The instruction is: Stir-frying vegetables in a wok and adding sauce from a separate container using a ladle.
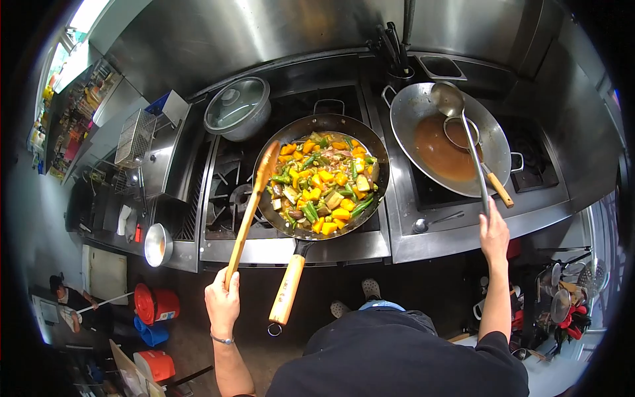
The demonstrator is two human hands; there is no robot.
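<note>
My left hand grips the shaft of a wooden spatula. Its blade rests against the left rim of a large dark frying pan. Inside the pan lie mixed vegetables: orange squash chunks, green pods and eggplant pieces. The pan's wooden handle points toward me. In my right hand is a long metal ladle; its bowl hangs over a wide wok of brown liquid. A small wooden-handled strainer leans in that wok, its round end in the liquid.
A lidded pot stands on the back left burner. Utensils fill a holder behind, beside a square metal container. A spoon lies at the stove's front. Left are a metal bowl, red bucket and another person.
</note>
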